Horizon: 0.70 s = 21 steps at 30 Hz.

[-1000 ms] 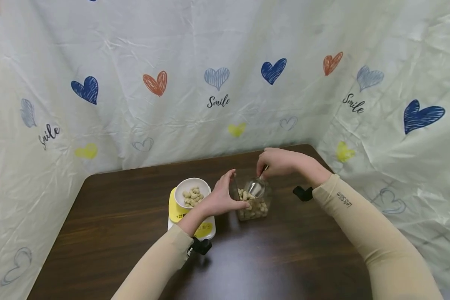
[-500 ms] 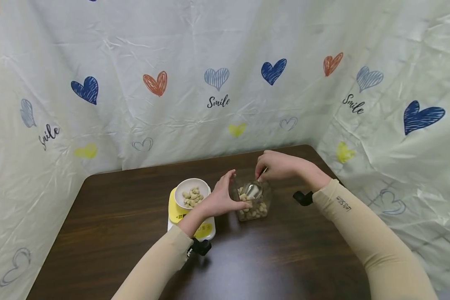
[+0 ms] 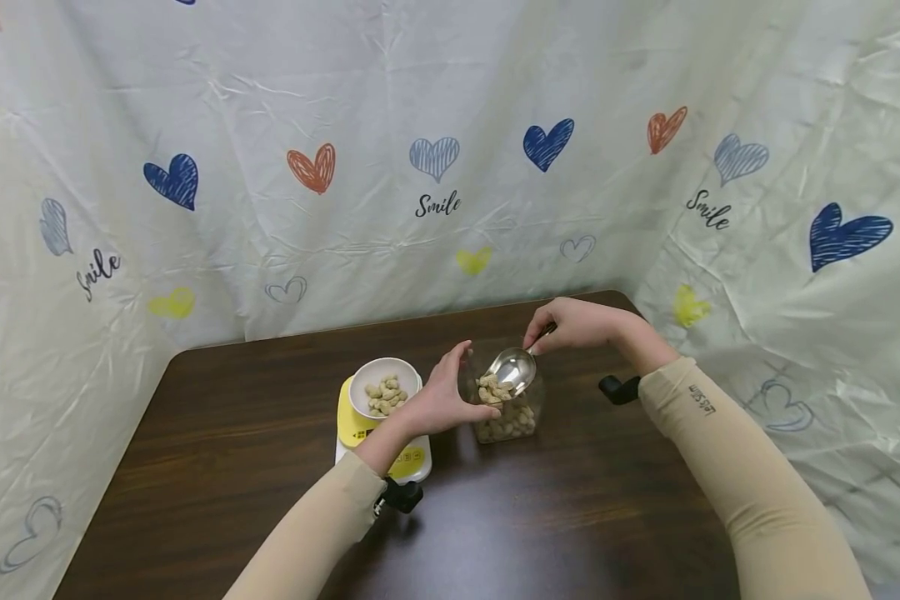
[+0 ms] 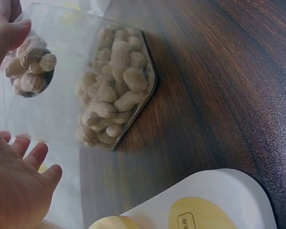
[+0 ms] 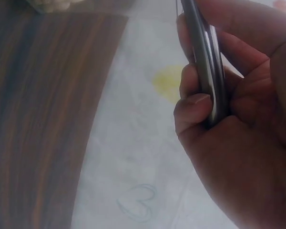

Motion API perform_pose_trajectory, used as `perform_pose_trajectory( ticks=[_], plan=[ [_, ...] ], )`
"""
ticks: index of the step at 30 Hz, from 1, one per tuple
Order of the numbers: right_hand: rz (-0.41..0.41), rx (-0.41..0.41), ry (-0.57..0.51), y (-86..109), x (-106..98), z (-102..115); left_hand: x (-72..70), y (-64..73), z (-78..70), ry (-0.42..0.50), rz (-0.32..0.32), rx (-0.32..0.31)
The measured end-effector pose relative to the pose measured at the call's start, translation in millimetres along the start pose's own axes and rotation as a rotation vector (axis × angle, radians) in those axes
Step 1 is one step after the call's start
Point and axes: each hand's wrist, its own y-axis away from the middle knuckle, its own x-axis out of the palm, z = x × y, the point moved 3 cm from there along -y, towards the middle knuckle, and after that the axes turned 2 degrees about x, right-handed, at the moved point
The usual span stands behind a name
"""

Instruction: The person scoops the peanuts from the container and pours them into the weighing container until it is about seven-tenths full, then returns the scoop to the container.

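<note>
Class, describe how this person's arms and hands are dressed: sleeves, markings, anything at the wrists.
The left sleeve and right sleeve are long, close-fitting and pale beige. Dark lettering marks the right one, apparently "Let's Slim". A small black device shows at the left wrist and another at the right. The left hand and right hand are gloveless.

The left hand (image 3: 444,396) is blocking the way between the bowl (image 3: 367,372) and the box (image 4: 66,105), its wrist (image 3: 384,440) crossing over the scale (image 3: 412,462). The right hand (image 3: 570,323) and scoop (image 3: 516,367) are crowding the box's top, while the bench (image 3: 195,450) is leaving passing room at far left and near right.
</note>
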Motion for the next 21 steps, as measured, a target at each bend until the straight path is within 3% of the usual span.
perform_pose_trajectory(
  ticks=[21],
  plan=[
    [0.054, 0.060, -0.050, -8.9, -14, -1, 0.6, 0.5, 0.0, 0.003, 0.002, -0.003]
  ],
)
